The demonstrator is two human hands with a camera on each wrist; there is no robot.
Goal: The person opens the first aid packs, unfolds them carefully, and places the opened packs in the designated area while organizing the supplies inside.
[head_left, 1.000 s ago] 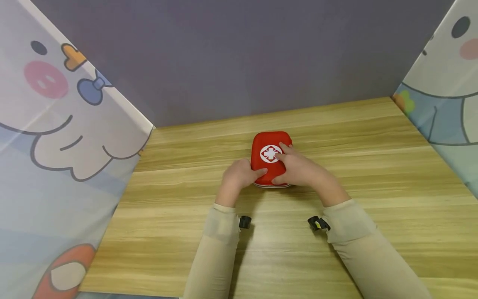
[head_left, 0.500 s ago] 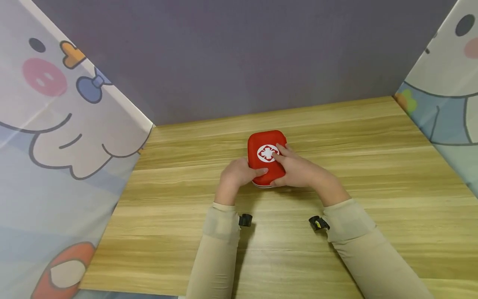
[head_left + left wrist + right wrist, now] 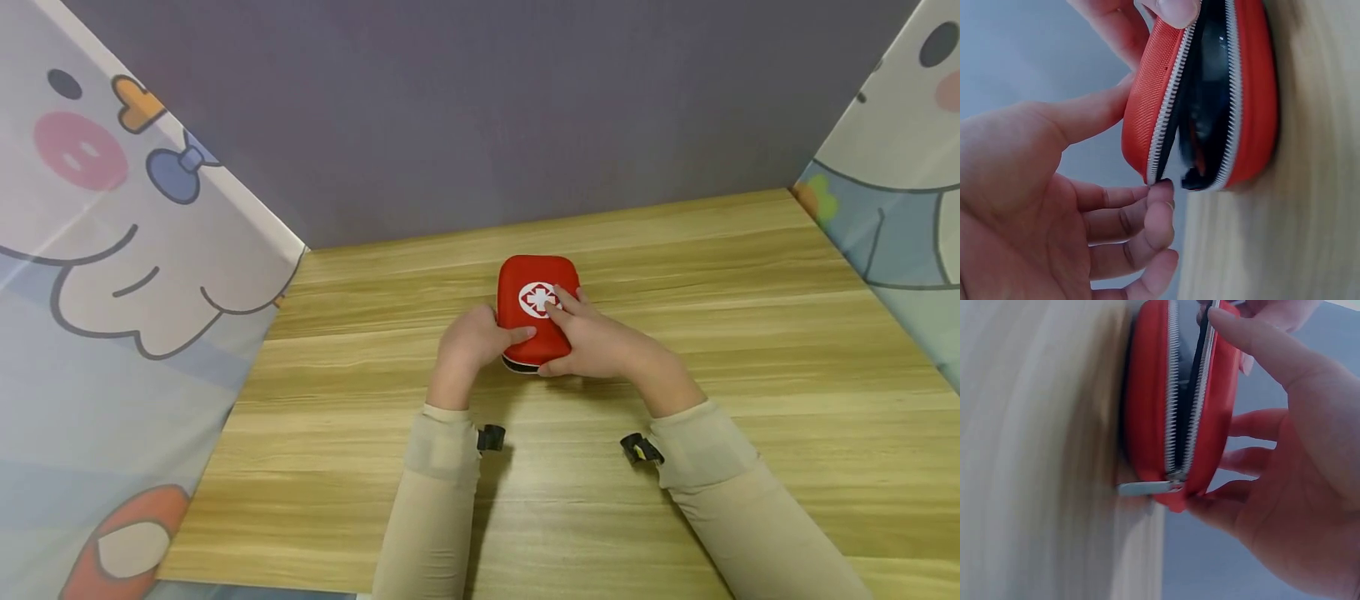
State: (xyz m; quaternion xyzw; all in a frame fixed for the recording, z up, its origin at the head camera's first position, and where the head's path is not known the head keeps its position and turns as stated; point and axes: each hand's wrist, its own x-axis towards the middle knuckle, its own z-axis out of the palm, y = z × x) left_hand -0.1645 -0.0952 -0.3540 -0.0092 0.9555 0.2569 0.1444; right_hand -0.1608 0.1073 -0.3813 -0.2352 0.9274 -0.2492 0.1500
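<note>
A red first-aid case [image 3: 528, 273] with a white cross badge lies on the table. Its zipper [image 3: 1234, 75] is undone along the front, and the lid [image 3: 1147, 94] stands slightly raised. Dark contents [image 3: 1210, 81] show through the gap, too dim to identify. My left hand [image 3: 471, 343] grips the lid's left edge, thumb on top and other fingertips curled at the rim. My right hand [image 3: 600, 340] holds the lid from the right, fingers over the top and thumb at the front edge. The metal zipper pull [image 3: 1144, 488] hangs at the right side.
The wood-grain table [image 3: 337, 433] stretches around the case on all sides. A grey wall [image 3: 495, 117] rises behind it, with cartoon-printed panels [image 3: 172, 258] at the left and right. Black wrist cameras [image 3: 491, 437] stick out from both sleeves.
The lid's front edge has lifted, opening a dark gap at the case's front. The case has shifted and turned slightly. Both hands keep nearly the same grip.
</note>
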